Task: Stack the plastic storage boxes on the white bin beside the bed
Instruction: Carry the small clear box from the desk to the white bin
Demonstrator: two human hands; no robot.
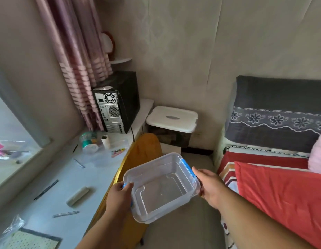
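**Clear box held in both hands, short of the white bin**

You held the clear plastic box [161,186] in the air between your two hands, open side up and tilted a little toward you, with nothing inside it. Your left hand [120,194] was closed on its near-left corner, thumb curled over the rim beside a blue clip. Your right hand [209,186] gripped the right end, fingers wrapped underneath and the thumb lying along the edge by the other blue clip [188,167]. The box hung over the grey floor, just right of the orange chair back [140,155].

The white bin [172,118] stood well beyond the box, against the far wall, between the end of the desk [69,178] and the head of the bed [274,186]. Its white lid was shut and bare. A black computer tower [118,103] sat on the far end of the desk, just left of the bin.
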